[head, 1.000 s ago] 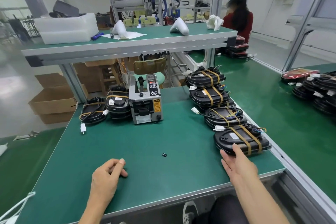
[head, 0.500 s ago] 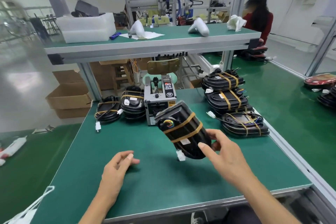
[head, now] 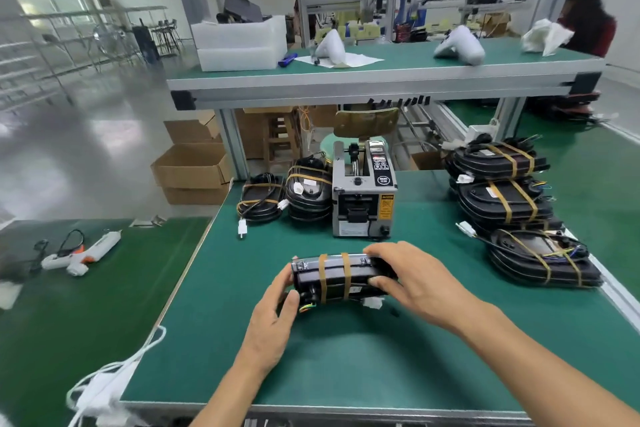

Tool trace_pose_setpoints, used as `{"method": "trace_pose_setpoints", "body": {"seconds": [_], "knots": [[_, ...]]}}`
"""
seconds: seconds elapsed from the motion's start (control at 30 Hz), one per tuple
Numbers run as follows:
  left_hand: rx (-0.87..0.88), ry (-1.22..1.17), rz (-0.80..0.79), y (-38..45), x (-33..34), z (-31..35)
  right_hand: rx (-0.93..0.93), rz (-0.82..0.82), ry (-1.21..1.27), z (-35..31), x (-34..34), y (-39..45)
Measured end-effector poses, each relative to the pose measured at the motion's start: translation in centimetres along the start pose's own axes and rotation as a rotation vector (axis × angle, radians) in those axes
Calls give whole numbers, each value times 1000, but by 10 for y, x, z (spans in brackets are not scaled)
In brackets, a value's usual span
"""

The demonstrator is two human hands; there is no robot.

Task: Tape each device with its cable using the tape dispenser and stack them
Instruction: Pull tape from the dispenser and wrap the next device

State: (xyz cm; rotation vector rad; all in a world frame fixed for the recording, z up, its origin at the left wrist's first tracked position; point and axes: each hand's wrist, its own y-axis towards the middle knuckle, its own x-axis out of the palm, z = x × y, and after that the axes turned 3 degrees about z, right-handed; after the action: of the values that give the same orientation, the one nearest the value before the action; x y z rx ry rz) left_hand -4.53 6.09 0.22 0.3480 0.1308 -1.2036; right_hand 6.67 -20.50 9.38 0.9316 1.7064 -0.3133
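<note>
A black device (head: 337,279) wrapped with two tan tape bands is held on its edge just above the green table (head: 346,357). My left hand (head: 273,319) grips its left end and my right hand (head: 412,279) grips its right end. A white connector (head: 372,303) hangs under it. The grey tape dispenser (head: 362,199) stands behind it at the table's middle back. Taped devices sit in a row at the right: a far stack (head: 495,158), a middle stack (head: 505,201) and a near stack (head: 540,258). Two more taped piles (head: 308,192) lie left of the dispenser.
A raised green shelf (head: 381,74) spans the back, carrying white foam trays (head: 239,43) and white handheld parts. A glue gun (head: 83,250) lies on the lower bench at left. Cardboard boxes (head: 190,170) stand on the floor. A person in red stands far right.
My right hand lifted the nearest taped device from the right row and carried it to the table's centre. My left hand rose from the table and took its left end.
</note>
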Motion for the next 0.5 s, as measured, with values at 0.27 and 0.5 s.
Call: {"method": "trace_pose_setpoints", "body": {"seconds": [0.27, 0.5], "knots": [[15, -14, -38, 1, -3, -6, -46, -59, 120, 6, 12, 17], [45, 25, -58, 3, -2, -8, 97, -78, 188, 10, 21, 18]]}}
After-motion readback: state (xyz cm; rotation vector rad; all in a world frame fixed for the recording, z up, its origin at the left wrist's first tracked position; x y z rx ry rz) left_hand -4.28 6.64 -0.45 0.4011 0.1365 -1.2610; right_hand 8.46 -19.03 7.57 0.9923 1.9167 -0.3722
